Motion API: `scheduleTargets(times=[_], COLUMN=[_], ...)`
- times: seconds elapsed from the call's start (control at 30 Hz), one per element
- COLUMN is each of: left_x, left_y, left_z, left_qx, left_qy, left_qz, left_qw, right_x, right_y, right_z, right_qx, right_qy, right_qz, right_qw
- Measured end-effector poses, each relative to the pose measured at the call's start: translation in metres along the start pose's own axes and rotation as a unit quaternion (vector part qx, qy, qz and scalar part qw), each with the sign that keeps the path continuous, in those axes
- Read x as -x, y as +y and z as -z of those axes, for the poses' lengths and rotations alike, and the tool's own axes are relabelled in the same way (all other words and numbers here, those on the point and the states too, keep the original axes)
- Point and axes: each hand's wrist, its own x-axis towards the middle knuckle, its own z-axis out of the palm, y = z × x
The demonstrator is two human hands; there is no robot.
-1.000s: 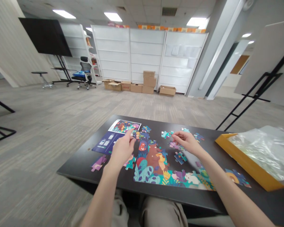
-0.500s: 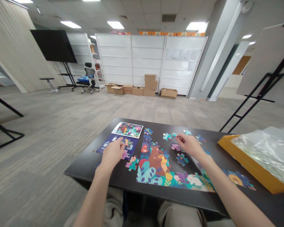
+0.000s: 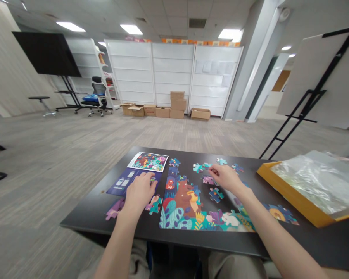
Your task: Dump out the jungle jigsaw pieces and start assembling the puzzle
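My left hand [image 3: 141, 192] lies palm down with fingers stretched over the right part of the dark blue leaflet [image 3: 118, 186], covering most of a colourful piece there. Beside it is a teal and pink puzzle piece [image 3: 154, 204], and purple pieces [image 3: 115, 209] show left of the wrist. My right hand [image 3: 225, 177] is closed in a pinch at the teal pieces [image 3: 198, 167]; what its fingertips hold is hidden. Under it are a purple piece [image 3: 208, 179] and a dark blue piece [image 3: 215, 195]. The partly joined jigsaw puzzle [image 3: 187, 199] shows a bear and rabbit.
A printed reference picture [image 3: 151, 161] lies on the leaflet at the back left. On the right of the black table [image 3: 87, 207] stands a yellow box [image 3: 291, 193] with clear plastic [image 3: 305, 182]. Joined pieces [image 3: 279, 213] lie beside my right forearm. An easel [image 3: 305, 104] stands beyond.
The view has swung to the right. My left hand has shifted right over the leaflet, uncovering purple pieces by the wrist. My right hand stays pinched at nearly the same spot.
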Motion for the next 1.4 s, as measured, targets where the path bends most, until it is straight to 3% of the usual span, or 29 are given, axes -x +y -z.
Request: scheduleTargets(times=[0.27,0.47,0.57,0.67,0.9,1.13,1.3,1.4], left_x=[0.003,0.006,0.007,0.007,0.006,0.007,0.007,0.007], left_y=[0.042,0.067,0.074,0.079,0.085,0.086,0.086,0.086], left_z=[-0.008,-0.010,-0.014,-0.018,-0.017,-0.013,-0.011,-0.011], left_qx=[0.053,0.057,0.055,0.056,0.057,0.065,0.075,0.076], left_qy=[-0.016,-0.019,-0.015,-0.013,-0.030,-0.027,-0.027,-0.026], left_qz=[-0.103,-0.154,-0.172,-0.185,-0.185,-0.186,-0.182,-0.183], left_qw=[0.993,0.986,0.983,0.981,0.981,0.980,0.980,0.980], right_x=[0.000,0.003,0.004,0.004,0.005,0.007,0.004,0.003], right_y=[0.012,0.040,0.054,0.063,0.074,0.088,0.080,0.072], right_z=[0.011,0.022,0.025,0.024,0.026,0.032,0.027,0.022], right_qx=[-0.004,-0.106,-0.070,-0.025,-0.035,-0.035,-0.049,-0.037], right_qy=[-0.007,-0.142,-0.136,-0.121,-0.163,-0.142,-0.103,-0.129], right_qz=[-0.013,0.007,-0.035,-0.048,-0.055,-0.104,-0.054,-0.033], right_qw=[1.000,0.984,0.988,0.991,0.984,0.984,0.992,0.990])
